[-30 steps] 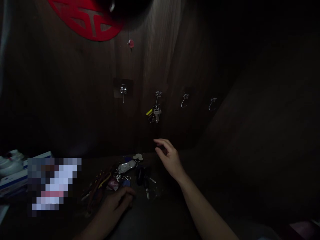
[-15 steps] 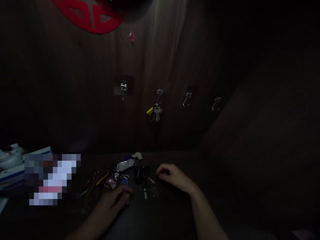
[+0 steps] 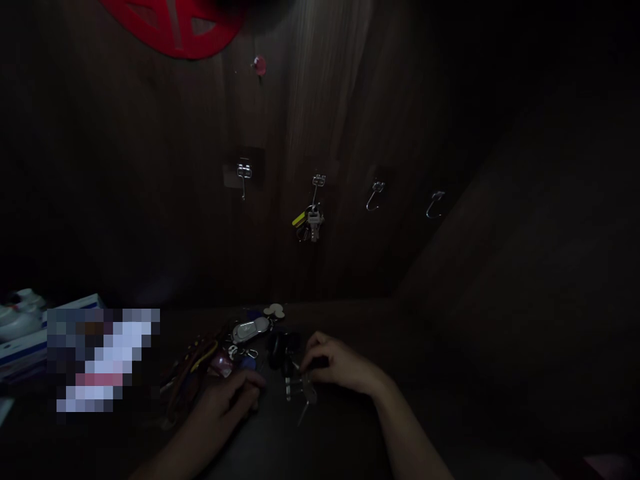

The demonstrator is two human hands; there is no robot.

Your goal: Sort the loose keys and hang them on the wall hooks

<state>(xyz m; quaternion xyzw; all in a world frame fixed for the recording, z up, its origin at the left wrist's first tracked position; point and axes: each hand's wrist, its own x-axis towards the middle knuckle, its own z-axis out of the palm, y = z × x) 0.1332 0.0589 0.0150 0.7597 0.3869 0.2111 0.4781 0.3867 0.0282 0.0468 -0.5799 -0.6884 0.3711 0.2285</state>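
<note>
A bunch of keys with black heads (image 3: 281, 350) lies on the dark surface, with thin metal keys (image 3: 309, 392) fanned out on its near side. My right hand (image 3: 337, 363) reaches in from the right, its bent fingertips closed on the metal keys; the exact contact is dim. Lower left, my left hand (image 3: 227, 400) rests loosely curved with nothing visible in it, thumb and forefinger apart. Beside it are a pinkish-red charm (image 3: 221, 364), a blue tag (image 3: 248, 363) and a silver clip (image 3: 250, 353). Beyond them lies a grey oblong fob (image 3: 250, 329) with a pale three-lobed charm (image 3: 275, 311).
On the dark wood back panel several metal hooks stand in a row; a key bunch with a yellow tag (image 3: 313, 223) hangs from the second hook (image 3: 319, 181). Brown and yellow cords (image 3: 200, 360) lie left. White bottles (image 3: 23, 317) and a box (image 3: 25, 350) stand far left.
My right hand has come down and left onto the keys. The metal keys have shifted, one now pointing toward me. My left hand stays in place.
</note>
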